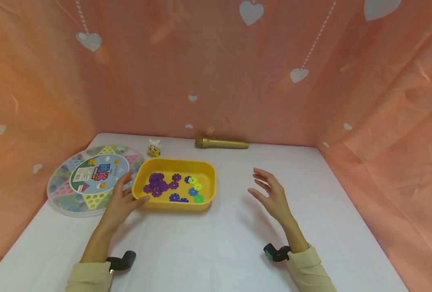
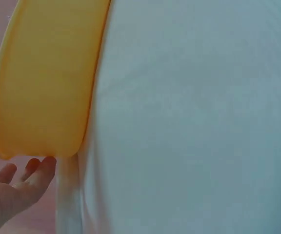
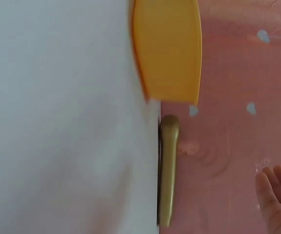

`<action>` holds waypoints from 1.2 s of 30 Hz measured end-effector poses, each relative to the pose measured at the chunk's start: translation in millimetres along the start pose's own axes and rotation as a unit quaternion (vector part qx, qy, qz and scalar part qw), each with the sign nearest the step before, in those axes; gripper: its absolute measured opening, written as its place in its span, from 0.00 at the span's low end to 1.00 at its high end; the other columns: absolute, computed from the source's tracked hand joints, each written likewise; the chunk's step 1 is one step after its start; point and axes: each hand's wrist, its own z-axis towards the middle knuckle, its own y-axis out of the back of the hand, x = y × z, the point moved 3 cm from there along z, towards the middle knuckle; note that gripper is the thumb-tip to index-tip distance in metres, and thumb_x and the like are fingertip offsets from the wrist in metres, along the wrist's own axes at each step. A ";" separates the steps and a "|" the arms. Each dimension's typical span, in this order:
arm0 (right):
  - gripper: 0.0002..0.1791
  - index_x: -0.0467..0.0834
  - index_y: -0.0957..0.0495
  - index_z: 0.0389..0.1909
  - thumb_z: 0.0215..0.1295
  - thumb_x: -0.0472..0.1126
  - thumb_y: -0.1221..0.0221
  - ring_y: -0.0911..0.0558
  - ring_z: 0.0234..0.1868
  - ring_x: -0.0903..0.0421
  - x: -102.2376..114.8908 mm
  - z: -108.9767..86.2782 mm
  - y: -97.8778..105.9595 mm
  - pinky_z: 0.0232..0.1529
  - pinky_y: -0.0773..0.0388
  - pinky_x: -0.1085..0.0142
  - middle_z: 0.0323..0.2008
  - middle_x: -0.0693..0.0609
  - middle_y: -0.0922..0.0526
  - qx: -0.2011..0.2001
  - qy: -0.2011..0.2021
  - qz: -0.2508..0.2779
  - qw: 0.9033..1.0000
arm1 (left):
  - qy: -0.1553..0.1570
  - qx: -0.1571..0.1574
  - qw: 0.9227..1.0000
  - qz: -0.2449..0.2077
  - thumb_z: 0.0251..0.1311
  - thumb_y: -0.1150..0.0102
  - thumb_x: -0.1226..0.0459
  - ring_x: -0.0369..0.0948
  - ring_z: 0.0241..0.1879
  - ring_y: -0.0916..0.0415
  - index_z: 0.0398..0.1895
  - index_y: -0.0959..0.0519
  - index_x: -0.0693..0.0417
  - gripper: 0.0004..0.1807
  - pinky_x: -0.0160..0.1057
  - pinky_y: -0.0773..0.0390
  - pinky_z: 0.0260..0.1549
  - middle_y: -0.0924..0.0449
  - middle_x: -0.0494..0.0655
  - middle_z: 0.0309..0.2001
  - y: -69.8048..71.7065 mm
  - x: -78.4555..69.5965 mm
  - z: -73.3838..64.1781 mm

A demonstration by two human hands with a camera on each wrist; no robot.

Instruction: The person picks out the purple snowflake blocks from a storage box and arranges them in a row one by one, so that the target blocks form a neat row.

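Observation:
A yellow plastic basin (image 1: 179, 206) sits on the white table and holds several small notched discs: a purple cluster (image 1: 157, 184), with blue, green and yellow-green ones to the right. My left hand (image 1: 122, 200) is at the basin's left end, fingers loosely spread and thumb by the near left corner. In the left wrist view the fingertips (image 2: 48, 163) are right at the basin's end wall (image 2: 48, 97). My right hand (image 1: 272, 196) hovers over the table to the right of the basin, fingers apart with nothing between them.
A round clear-lidded board game box (image 1: 99, 174) lies left of the basin, partly behind my left hand. A small white-and-yellow figurine (image 1: 154, 148) stands behind the basin. Along the back edge lies a gold microphone (image 1: 222, 143). Orange curtains (image 1: 208, 61) with hearts enclose the table.

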 end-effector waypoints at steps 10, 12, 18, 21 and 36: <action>0.32 0.24 0.37 0.58 0.51 0.22 0.38 0.30 0.54 0.31 -6.7 36.3 -67.0 0.55 0.31 0.43 0.56 0.30 0.32 0.026 -0.028 0.104 0.994 | 0.014 0.007 1.000 -0.008 0.55 0.36 0.61 0.62 0.62 0.45 0.73 0.56 0.48 0.48 0.42 0.28 0.55 0.60 0.61 0.69 -3.7 9.7 6.3; 0.32 0.25 0.38 0.59 0.52 0.23 0.38 0.30 0.55 0.31 -7.1 43.8 -80.4 0.56 0.31 0.43 0.57 0.30 0.32 0.036 -0.039 0.117 0.992 | 0.018 0.007 1.000 -0.011 0.54 0.35 0.62 0.61 0.62 0.46 0.73 0.55 0.46 0.48 0.53 0.33 0.58 0.62 0.61 0.69 -4.2 10.9 6.4; 0.31 0.27 0.38 0.60 0.55 0.25 0.39 0.32 0.57 0.31 -7.3 62.5 -111.5 0.59 0.32 0.45 0.58 0.31 0.33 0.065 -0.055 0.141 0.986 | 0.012 0.013 1.000 -0.010 0.54 0.35 0.62 0.63 0.63 0.47 0.73 0.55 0.50 0.48 0.58 0.37 0.60 0.63 0.60 0.69 -5.9 11.0 6.3; 0.31 0.28 0.38 0.61 0.57 0.27 0.40 0.31 0.58 0.33 -7.1 68.6 -121.6 0.59 0.33 0.46 0.59 0.31 0.33 0.077 -0.064 0.137 0.985 | 0.010 0.016 1.000 -0.008 0.55 0.36 0.62 0.62 0.62 0.45 0.72 0.54 0.55 0.47 0.53 0.35 0.60 0.63 0.59 0.69 -5.3 10.6 6.4; 0.29 0.29 0.38 0.61 0.59 0.29 0.41 0.31 0.58 0.34 0.6 86.0 -159.4 0.59 0.32 0.47 0.59 0.32 0.33 0.115 -0.073 0.133 0.982 | 0.022 0.017 1.000 0.003 0.55 0.35 0.61 0.61 0.64 0.47 0.72 0.54 0.55 0.47 0.50 0.32 0.59 0.63 0.57 0.69 -5.2 16.5 9.7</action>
